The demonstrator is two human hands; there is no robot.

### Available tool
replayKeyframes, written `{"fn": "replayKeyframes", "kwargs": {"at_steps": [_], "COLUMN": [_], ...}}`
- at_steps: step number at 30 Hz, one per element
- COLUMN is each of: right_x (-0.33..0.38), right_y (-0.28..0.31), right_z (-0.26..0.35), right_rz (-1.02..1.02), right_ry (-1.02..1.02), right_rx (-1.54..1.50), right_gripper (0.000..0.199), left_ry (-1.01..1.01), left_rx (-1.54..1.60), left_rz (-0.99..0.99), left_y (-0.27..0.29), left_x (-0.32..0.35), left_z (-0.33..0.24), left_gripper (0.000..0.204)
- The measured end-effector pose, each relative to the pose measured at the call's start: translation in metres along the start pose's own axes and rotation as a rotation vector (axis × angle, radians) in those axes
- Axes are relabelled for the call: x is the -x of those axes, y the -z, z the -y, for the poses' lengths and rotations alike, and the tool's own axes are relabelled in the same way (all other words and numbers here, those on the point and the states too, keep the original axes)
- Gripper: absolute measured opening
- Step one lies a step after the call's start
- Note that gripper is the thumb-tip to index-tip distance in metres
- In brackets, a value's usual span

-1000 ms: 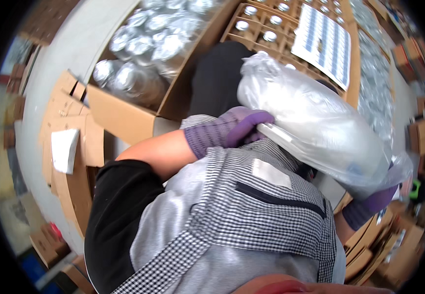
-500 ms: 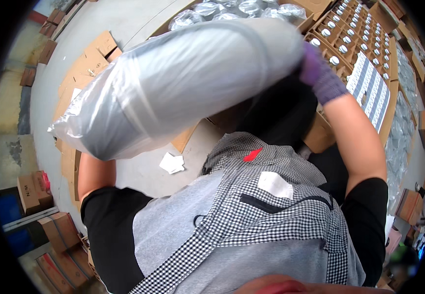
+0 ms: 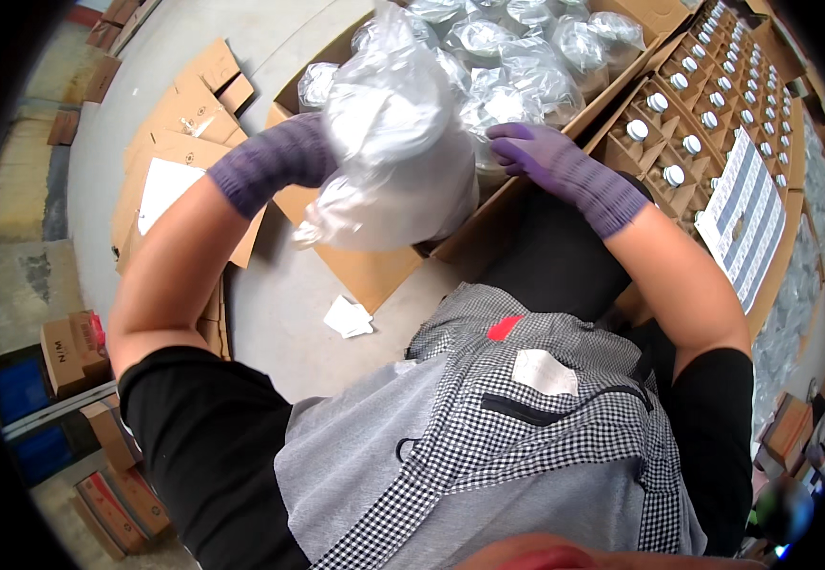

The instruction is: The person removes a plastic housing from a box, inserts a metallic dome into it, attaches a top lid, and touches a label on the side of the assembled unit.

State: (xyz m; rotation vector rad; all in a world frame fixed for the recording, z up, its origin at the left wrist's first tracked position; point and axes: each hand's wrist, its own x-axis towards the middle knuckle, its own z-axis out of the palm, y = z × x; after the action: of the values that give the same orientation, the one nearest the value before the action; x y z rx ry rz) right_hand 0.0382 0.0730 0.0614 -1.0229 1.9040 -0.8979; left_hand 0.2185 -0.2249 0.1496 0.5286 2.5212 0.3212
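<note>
A large, pale rounded bundle in clear plastic wrap [image 3: 398, 157] stands upright over the near left part of an open cardboard box. Against its left side is my left hand [image 3: 316, 152], in a purple knitted glove; the bundle hides the fingers as they hold it. My right hand [image 3: 547, 163], gloved the same way, is apart from the bundle at the box's near right edge. Its fingers point left, somewhat bent, with nothing in them. Several clear plastic-wrapped round things [image 3: 536, 76] fill the box behind both hands.
To the right, a divided carton holds rows of white-capped bottles [image 3: 657, 103], with a blue-striped sheet [image 3: 743, 223] on its near part. Flattened cardboard [image 3: 184, 119] lies on the floor at the left. White paper scraps [image 3: 348, 316] lie near my apron.
The wrapped bundle has swung from lying across both hands to upright over the box. My right hand has let go and moved lower left; my left hand has come up into view.
</note>
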Motion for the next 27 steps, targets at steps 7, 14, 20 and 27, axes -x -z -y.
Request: {"fn": "replayKeyframes", "kwargs": {"at_steps": [7, 14, 20, 27], "right_x": [0.17, 0.224, 0.219, 0.216], "right_y": [0.024, -0.003, -0.006, 0.006], "right_z": [-0.023, -0.058, -0.067, -0.072], "right_rz": [-0.595, -0.743, -0.751, -0.716], "right_ry": [0.093, -0.02, -0.009, 0.051], "right_rx": [-0.119, 0.191, 0.152, 0.216], "right_gripper": [0.034, 0.036, 0.037, 0.039], "left_ry": [0.065, 0.113, 0.6, 0.415], "left_rx": [-0.36, -0.228, 0.384, -0.419], "left_rz": [0.603, 0.661, 0.372, 0.533], "left_y": [-0.113, -0.107, 0.031, -0.041], "left_x": [-0.133, -0.136, -0.102, -0.186], "left_z": [0.053, 0.033, 0.049, 0.154], "left_gripper": [0.048, 0.041, 0.036, 0.037]}}
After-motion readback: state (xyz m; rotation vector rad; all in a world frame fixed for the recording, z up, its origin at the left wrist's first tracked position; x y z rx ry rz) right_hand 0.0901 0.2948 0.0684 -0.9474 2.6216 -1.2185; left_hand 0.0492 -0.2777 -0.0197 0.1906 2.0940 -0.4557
